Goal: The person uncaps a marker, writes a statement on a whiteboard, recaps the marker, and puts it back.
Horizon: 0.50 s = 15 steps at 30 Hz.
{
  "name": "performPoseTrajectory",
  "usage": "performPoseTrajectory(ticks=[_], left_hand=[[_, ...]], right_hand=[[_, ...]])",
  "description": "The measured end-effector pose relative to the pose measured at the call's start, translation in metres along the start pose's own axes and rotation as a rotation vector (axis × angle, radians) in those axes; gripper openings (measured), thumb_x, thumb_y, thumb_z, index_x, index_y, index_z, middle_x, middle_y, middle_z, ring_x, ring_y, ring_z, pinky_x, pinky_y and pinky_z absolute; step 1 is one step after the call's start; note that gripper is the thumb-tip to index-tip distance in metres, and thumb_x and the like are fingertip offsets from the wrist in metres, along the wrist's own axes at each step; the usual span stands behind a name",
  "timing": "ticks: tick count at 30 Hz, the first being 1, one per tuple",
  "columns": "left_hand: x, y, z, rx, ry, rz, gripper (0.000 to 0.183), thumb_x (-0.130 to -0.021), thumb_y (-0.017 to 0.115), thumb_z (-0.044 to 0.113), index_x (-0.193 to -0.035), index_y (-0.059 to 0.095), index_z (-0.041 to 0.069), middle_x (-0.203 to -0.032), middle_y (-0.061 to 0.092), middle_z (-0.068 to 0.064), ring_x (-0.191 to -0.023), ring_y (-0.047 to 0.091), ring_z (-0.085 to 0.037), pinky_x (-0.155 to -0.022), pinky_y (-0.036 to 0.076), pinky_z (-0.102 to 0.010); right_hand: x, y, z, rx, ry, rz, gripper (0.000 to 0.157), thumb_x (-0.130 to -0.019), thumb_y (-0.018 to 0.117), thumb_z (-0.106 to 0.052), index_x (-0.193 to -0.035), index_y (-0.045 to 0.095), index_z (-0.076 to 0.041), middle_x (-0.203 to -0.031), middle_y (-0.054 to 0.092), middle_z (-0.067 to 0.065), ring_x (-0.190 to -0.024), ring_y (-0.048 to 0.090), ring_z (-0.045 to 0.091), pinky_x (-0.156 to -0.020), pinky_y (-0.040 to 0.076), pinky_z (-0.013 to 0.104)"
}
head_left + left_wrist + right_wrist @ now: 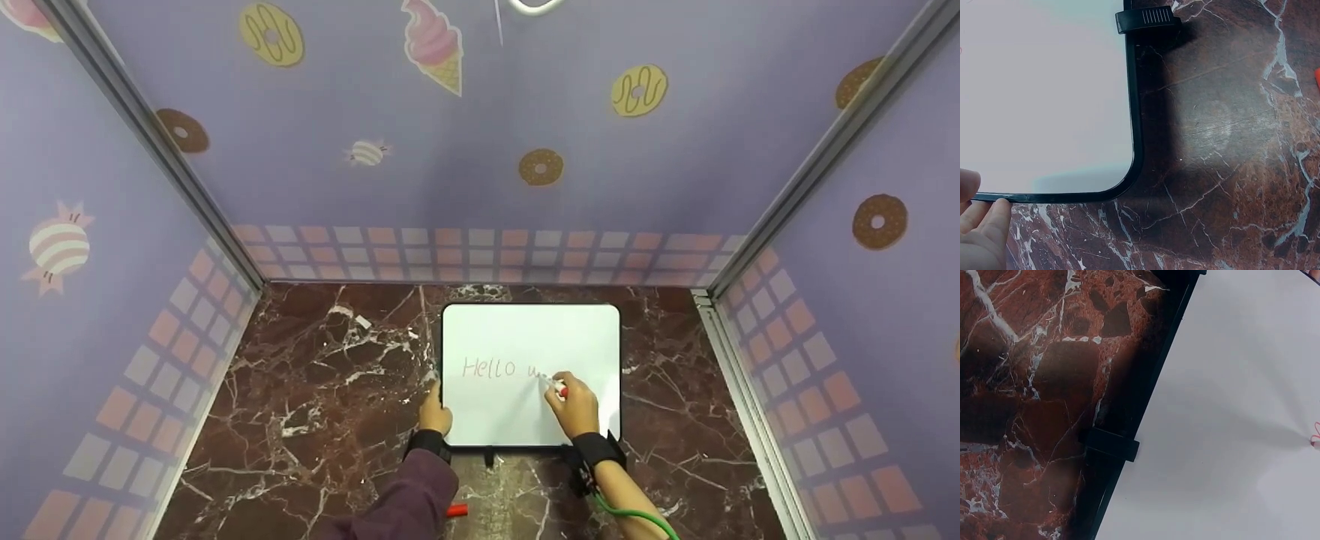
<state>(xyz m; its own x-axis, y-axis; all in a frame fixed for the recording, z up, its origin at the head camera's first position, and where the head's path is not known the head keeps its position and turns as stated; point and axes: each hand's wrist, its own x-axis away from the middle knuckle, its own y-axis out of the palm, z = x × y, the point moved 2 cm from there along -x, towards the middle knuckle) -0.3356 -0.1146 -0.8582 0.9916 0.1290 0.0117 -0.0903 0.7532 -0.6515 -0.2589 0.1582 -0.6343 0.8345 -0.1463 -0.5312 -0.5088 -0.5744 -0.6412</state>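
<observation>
A whiteboard [495,420] with a black frame lies on the marble-patterned surface, bearing "Hello" and the start of another letter in thin red writing [489,368]. My left hand [435,412] grips its left edge; in the left wrist view the thumb [968,184] lies over the face and the fingers [995,222] are at the frame from outside. Over the right half, my right hand [576,405] pinches a white marker [553,384] with a red end. Its tip is at the last letter; in the right wrist view the tip [1313,444] shows at the right edge beside a red stroke.
A red cap-like piece [457,511] lies near the left sleeve, below the board. Black clips [489,456] sit on the board's lower frame. A small white scrap [363,321] is at the back left. Purple patterned walls [480,187] enclose three sides. A green cable [637,514] runs along the right forearm.
</observation>
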Motion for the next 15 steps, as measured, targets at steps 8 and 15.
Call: performPoseTrajectory(ticks=[8,15], left_hand=[[-0.004,0.007,-0.003,-0.08,-0.028,0.058,0.07,-0.074,0.045,-0.004,-0.14,0.038,0.016,-0.128,0.057,-0.02,-0.083,0.063,-0.031,-0.082,0.051,-0.046],[0.02,-0.034,0.049,0.033,-0.067,-0.049,0.066,-0.081,0.041,-0.007,-0.145,0.029,0.007,-0.138,0.047,-0.022,-0.103,0.06,-0.037,-0.092,0.048,-0.048]], right_hand=[[0.0,-0.003,0.004,-0.007,-0.017,0.044,0.012,-0.069,0.065,-0.009,-0.081,0.065,-0.006,-0.056,0.055,0.004,-0.051,0.048,0.014,-0.047,0.04,0.029],[0.001,-0.006,0.007,0.001,-0.025,0.045,0.012,-0.069,0.066,-0.01,-0.08,0.065,-0.006,-0.055,0.055,0.003,-0.05,0.051,0.015,-0.047,0.041,0.029]])
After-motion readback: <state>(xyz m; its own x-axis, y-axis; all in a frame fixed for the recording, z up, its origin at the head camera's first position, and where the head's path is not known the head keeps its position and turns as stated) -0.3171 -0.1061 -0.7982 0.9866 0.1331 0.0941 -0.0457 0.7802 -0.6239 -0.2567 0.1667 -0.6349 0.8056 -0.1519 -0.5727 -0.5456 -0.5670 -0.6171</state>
